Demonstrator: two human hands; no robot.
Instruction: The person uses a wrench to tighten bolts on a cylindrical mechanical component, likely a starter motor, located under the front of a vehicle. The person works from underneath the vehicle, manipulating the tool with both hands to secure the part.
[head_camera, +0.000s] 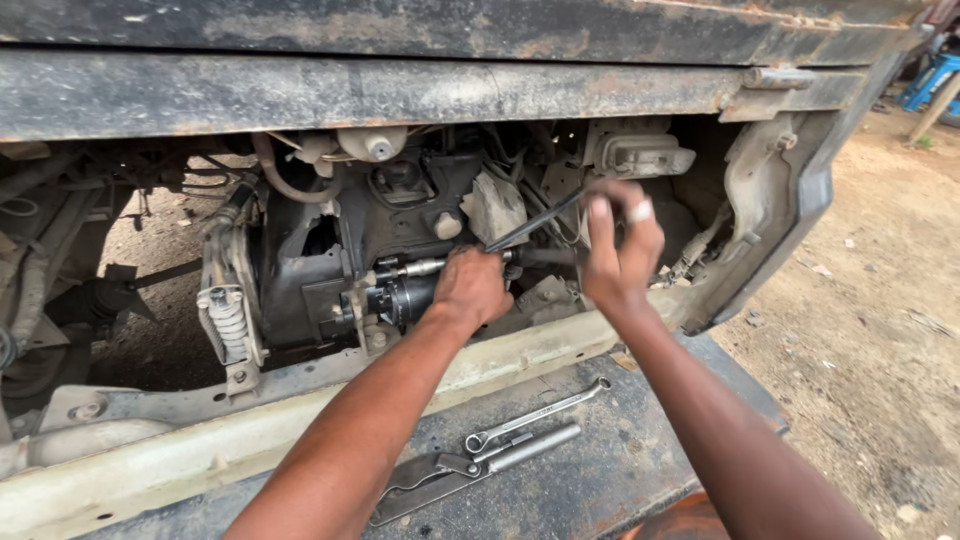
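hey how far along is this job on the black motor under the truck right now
Done: tools are out, with a wrench and locking pliers lying unused on the step plate.
In hand: the left hand steadies the black motor while the right hand works a dark wrench.
Left: the motor is still in the bay.

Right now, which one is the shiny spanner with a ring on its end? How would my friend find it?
Look at the dark metal ledge under the open vehicle body, between the person's two arms. Three tools lie there together. The ring spanner is the thin, bright one lying farthest back, with round ends; beside it are a thicker silver bar and dull locking pliers.
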